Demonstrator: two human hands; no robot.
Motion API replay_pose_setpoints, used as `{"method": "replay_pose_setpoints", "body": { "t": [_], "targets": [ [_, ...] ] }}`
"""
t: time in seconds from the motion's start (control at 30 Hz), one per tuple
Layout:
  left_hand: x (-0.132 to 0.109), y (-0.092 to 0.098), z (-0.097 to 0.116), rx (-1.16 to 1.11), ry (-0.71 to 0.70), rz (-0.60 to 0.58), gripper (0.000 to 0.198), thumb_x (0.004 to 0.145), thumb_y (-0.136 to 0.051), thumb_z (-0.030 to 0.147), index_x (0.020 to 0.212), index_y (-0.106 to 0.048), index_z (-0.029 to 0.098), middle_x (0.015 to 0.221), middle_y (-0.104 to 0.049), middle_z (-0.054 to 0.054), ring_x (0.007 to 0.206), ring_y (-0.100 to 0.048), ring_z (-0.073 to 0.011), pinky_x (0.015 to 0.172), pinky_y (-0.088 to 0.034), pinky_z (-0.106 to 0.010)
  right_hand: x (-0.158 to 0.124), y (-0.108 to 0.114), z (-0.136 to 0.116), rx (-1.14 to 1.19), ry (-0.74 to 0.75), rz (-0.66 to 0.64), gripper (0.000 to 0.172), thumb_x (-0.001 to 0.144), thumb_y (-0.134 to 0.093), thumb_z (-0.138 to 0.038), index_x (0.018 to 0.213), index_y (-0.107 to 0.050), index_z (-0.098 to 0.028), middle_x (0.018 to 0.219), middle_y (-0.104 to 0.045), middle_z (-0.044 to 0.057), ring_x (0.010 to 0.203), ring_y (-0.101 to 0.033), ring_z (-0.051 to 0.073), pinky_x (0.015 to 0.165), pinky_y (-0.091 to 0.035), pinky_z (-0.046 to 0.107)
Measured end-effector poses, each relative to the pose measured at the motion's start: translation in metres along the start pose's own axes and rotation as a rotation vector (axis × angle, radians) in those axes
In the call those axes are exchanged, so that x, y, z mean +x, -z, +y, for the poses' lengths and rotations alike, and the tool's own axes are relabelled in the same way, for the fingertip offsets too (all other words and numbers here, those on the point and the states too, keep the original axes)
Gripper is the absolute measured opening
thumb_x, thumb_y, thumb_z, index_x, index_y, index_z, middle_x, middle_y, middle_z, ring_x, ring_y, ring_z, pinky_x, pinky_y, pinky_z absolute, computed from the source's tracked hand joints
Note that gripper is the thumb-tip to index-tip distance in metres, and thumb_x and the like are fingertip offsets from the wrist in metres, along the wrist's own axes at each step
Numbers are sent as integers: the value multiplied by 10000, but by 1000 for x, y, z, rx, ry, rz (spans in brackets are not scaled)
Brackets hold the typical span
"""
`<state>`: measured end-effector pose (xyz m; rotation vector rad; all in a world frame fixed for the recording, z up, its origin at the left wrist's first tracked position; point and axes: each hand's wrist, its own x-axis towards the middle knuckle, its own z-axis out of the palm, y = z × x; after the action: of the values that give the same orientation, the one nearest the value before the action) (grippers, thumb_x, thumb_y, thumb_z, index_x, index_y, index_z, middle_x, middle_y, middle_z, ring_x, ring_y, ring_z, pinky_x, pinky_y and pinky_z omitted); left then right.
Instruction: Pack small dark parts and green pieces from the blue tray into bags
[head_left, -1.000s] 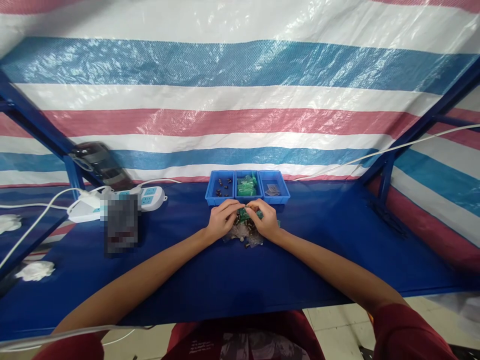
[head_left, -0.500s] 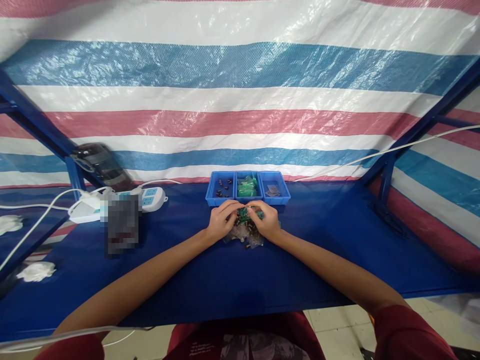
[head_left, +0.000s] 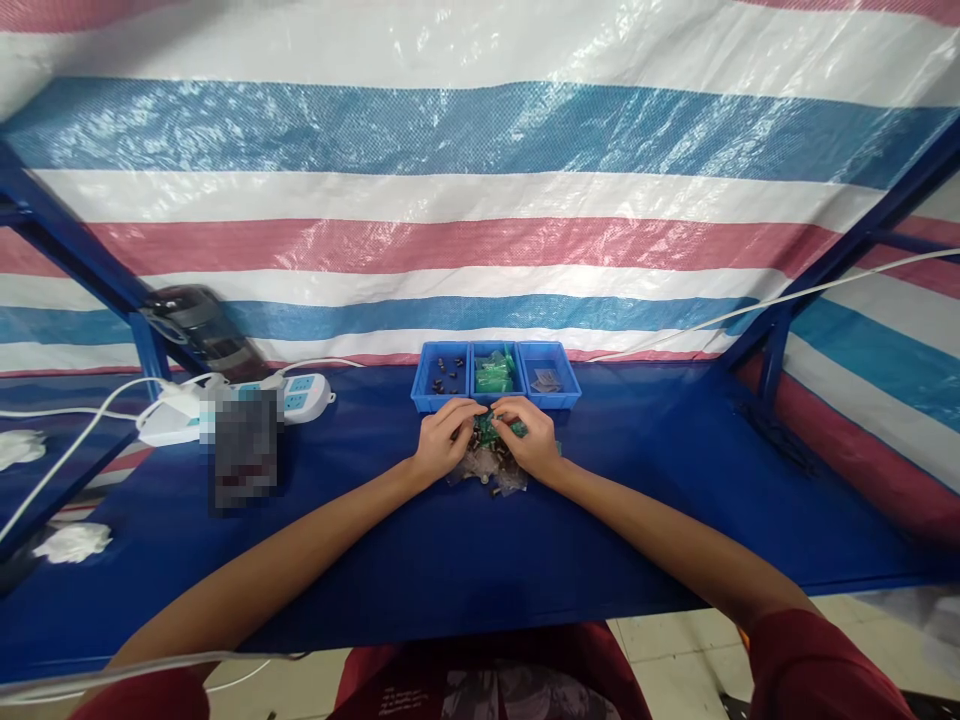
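My left hand (head_left: pixel 444 438) and my right hand (head_left: pixel 529 436) come together just in front of the blue bins, fingers bent and tips close to each other. Each hand is closed in a pinch; whatever sits between the fingertips is too small to make out. Beneath them lies a mixed pile (head_left: pixel 486 464) of clear plastic pieces, small dark and metallic parts and green pieces, partly covered by my hands. Behind stand the left bin (head_left: pixel 433 404) with several small dark metallic parts, the middle bin (head_left: pixel 495 396) with green pieces, and the right bin (head_left: pixel 553 402) with several flat translucent pieces.
On the blue table (head_left: pixel 420 570), a white power strip (head_left: pixel 307 398) with cables lies at left beside a blurred-out dark object (head_left: pixel 246 450). A dark bottle (head_left: pixel 206 330) leans behind. White crumpled material (head_left: pixel 73 543) lies far left. Striped sheeting (head_left: pixel 480 245) hangs behind.
The fingertips of both hands have shifted slightly, the right index finger rising a little. Bins and pile look unchanged.
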<state>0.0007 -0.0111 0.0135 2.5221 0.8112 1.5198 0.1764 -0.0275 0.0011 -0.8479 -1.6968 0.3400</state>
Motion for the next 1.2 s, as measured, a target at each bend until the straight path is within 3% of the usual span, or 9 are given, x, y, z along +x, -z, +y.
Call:
{"method": "replay_pose_setpoints", "body": {
  "t": [0.2,0.43,0.63,0.97,1.2],
  "targets": [
    [0,0,0,4,2,-8,236,892,-438,124,1032,-621,176,966,-642,-83,811,-620,-127,652,-492,-219,1,2,-3,-7,4,-19,121,873,-549,-267,931,-632,-202,903,-657,69,669,-603,148,653,-534,305],
    [0,0,0,15,3,-11,239,894,-436,128,1037,-621,179,969,-644,-85,837,-621,-137,669,-499,-228,2,4,-5,-21,50,-44,205,915,-483,-256,1003,-664,-217,989,-659,78,931,-623,200,840,-524,363],
    [-1,0,-1,11,2,-13,240,890,-437,118,1032,-622,176,975,-642,-87,815,-620,-128,657,-488,-220,1,5,-4,-45,-4,-40,302,956,-376,-237,1143,-608,-189,958,-634,94,869,-617,190,788,-520,347],
    [-1,1,0,17,1,-18,240,902,-425,147,1030,-627,175,975,-646,-90,822,-622,-133,671,-497,-226,3,3,-3,-54,38,-9,231,933,-452,-299,874,-652,-199,782,-609,57,724,-577,172,694,-486,316],
    [0,0,1,15,5,-17,240,894,-430,130,1023,-627,179,957,-645,-81,819,-619,-133,660,-489,-225,2,6,-1,-60,35,-11,252,926,-471,-336,796,-627,-187,693,-603,31,639,-557,150,632,-459,287]
  ]
}}
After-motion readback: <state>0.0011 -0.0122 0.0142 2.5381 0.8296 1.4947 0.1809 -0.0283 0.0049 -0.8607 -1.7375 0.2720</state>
